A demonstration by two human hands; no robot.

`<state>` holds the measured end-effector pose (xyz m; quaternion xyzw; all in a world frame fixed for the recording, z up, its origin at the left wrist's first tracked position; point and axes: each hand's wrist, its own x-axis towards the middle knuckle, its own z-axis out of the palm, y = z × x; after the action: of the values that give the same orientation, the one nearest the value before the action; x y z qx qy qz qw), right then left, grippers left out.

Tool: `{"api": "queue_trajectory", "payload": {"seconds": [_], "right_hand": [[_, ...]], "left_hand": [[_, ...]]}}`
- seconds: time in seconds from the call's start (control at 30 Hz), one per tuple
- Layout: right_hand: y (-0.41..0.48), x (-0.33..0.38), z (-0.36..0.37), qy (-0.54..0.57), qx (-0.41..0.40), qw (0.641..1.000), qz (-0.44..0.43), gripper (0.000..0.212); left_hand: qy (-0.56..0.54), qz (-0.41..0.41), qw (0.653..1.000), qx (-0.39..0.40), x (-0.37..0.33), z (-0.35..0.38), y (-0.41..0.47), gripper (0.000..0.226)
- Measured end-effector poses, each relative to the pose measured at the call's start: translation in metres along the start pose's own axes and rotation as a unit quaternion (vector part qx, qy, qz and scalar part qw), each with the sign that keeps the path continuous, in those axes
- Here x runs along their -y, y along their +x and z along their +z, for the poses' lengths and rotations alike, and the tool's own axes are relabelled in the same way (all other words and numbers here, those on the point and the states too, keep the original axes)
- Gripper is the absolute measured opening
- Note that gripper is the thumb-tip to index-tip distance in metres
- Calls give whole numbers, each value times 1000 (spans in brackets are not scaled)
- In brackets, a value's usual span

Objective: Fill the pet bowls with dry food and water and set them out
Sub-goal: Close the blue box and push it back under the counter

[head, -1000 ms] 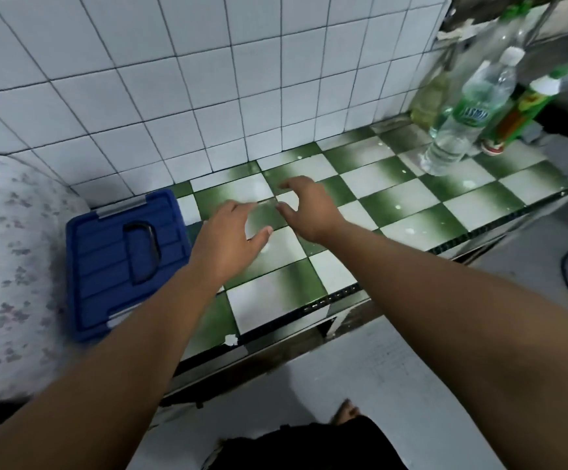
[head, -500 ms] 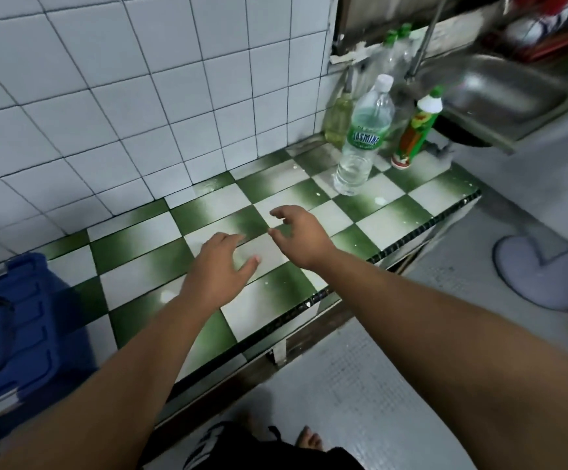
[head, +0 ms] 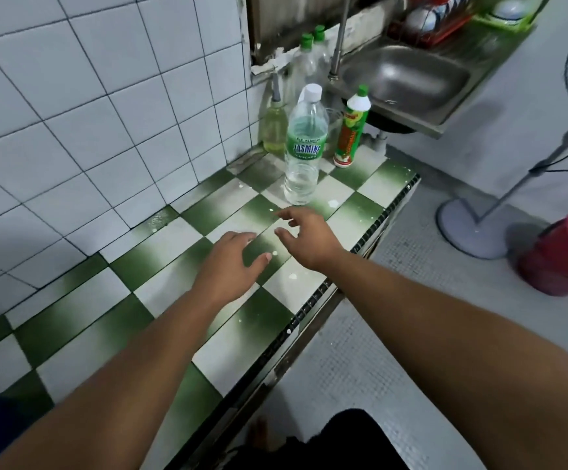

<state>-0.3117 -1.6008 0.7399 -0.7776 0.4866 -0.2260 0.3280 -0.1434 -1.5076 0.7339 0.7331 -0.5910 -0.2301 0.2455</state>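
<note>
Green-and-white chequered tile counter point(head: 82, 337) against a white tiled wall point(head: 106, 96), seen from above. Left hand point(head: 231, 266): open, palm down, fingers loosely spread, hovering over or resting lightly on the tiles; contact cannot be confirmed; nothing is held. Right hand point(head: 309, 242): open, fingers curved and parted, thumb separated, just beside the left hand and empty. Its fingertips point(head: 281, 214) point toward the clear plastic water bottle with white cap point(head: 304, 147), which stands upright near the hand but apart from it. The bottle's green label reads "JASMINE"; smaller print above and below is illegible. It holds water in its lower portion. Just right of it stands a white squeeze bottle with green cap and red-green label point(head: 350, 130), its writing unreadable. Behind the water bottle, against the wall: a pump bottle of yellowish liquid point(head: 273, 128) and two clear bottles with green caps point(head: 309, 59). Beyond the counter's end lies a stainless-steel sink point(head: 445, 106) with a red dish rack point(head: 428, 25) behind it. On the grey floor point(head: 360, 334) stand a fan base point(head: 459, 228) and a red plastic bucket point(head: 567, 256). No pet bowl is visible.
</note>
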Motion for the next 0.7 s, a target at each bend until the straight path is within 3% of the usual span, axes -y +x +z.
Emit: {"api": "queue_trajectory", "payload": {"seconds": [0.17,0.7], "right_hand": [[15,-18,-9,16,-22,999,19,35],[79,-40,-23,6,51,998,-25,33]], "left_hand": [[-5,6,1000,15,-10,9,32,57],[-34,-76,996,-23,-20,32,66,56]]}}
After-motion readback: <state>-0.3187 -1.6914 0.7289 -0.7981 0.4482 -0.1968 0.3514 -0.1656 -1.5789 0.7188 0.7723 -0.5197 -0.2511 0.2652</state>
